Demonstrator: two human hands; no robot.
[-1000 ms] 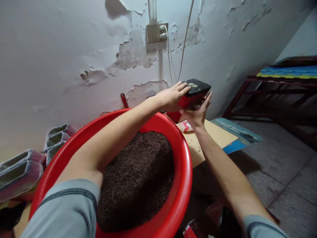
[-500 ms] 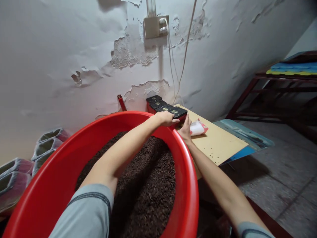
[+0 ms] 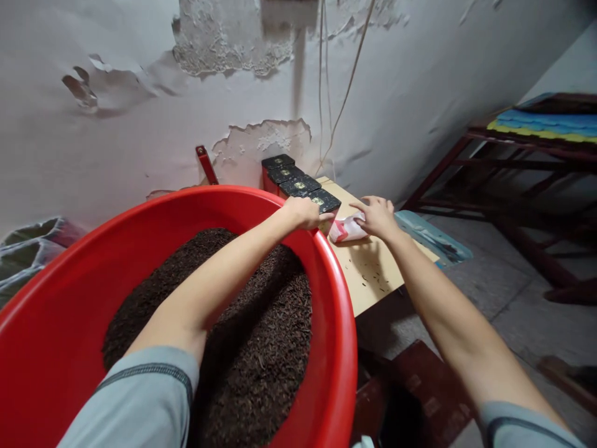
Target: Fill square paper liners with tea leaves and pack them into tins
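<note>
Near a flaking white wall (image 3: 144,149), blocky black-topped red boxes (image 3: 300,185) line up by the left hand (image 3: 302,213), its grip unclear, while the right hand (image 3: 379,219), fingers loosely spread, meets a crinkled white-and-red packet (image 3: 342,230) on pale flat board (image 3: 366,289).

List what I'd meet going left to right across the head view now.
Open plastic-lined containers, small red bar, left hand, white-and-red packet, right hand, blue and yellow mats.
</note>
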